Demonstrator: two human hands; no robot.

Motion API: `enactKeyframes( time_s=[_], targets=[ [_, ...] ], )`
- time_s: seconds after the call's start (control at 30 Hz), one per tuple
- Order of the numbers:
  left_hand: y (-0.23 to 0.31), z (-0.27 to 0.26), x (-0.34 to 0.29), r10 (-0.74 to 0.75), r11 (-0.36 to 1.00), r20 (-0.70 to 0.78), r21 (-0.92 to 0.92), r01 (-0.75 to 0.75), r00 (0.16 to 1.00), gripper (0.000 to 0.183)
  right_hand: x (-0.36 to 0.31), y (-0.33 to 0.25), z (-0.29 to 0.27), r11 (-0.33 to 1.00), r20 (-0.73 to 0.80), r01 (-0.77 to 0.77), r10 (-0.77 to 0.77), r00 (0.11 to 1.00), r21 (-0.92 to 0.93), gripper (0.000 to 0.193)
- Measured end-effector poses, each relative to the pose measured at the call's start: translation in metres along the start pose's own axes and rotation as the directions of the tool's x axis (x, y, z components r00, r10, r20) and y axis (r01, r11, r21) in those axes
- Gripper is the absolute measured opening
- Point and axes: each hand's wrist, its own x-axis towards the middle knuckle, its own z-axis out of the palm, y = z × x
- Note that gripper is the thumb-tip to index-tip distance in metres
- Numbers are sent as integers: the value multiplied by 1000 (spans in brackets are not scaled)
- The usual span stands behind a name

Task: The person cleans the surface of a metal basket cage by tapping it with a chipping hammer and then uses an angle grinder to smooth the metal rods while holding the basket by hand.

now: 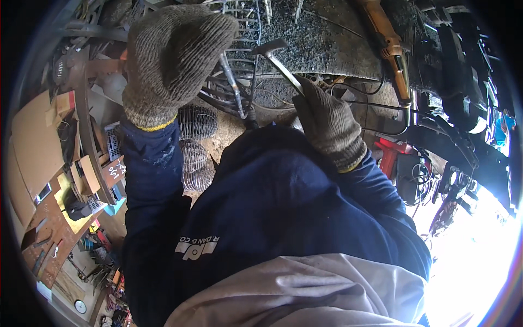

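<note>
My right hand (331,121), in a grey-brown knit glove, is closed round the handle of a chipping hammer (283,68). The hammer's dark head points up and left over the edge of a dark, gritty work surface. My left hand (177,57), gloved alike, is raised high and close to the camera with its fingers curled. What it grips, if anything, is hidden behind the glove. Just to its right stands a cage of bent metal rods (243,24), partly covered by that hand. A thicker bare rod (232,84) slants down in front of the cage.
An orange power tool (389,46) with a cord lies right on the dark work surface (332,38). Round wire cages (197,122) sit on the floor below my left forearm. Cardboard (41,155) and a cluttered wooden bench fill the left; a red object (391,155) stands right.
</note>
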Motion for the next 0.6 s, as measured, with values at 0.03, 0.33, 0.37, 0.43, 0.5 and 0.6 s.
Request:
enactKeyframes(
  time_s=[0.03,0.33,0.37,0.43,0.5,0.6],
  targets=[
    [1,0,0,-6,1000,-5,-9,6,1000,46,3,-7,-5,1000,12,-12,11,1000,26,40],
    [26,-24,55,-81,784,44,-614,91,996,30,1,-1,-3,994,-60,108,-110,992,-32,41],
    [26,-22,58,23,863,-71,-502,-56,997,29,3,0,-1,997,48,16,-12,999,-76,41],
    [26,-21,58,158,953,-128,-240,-185,979,29,7,6,4,971,241,-149,193,951,-188,40],
    [25,-22,56,160,976,-74,-140,-169,984,32,2,13,9,989,43,-27,34,998,-148,41],
    [27,-20,56,67,859,-99,-501,-108,993,38,-1,3,-1,995,-59,70,-74,996,-64,41]
  ],
)
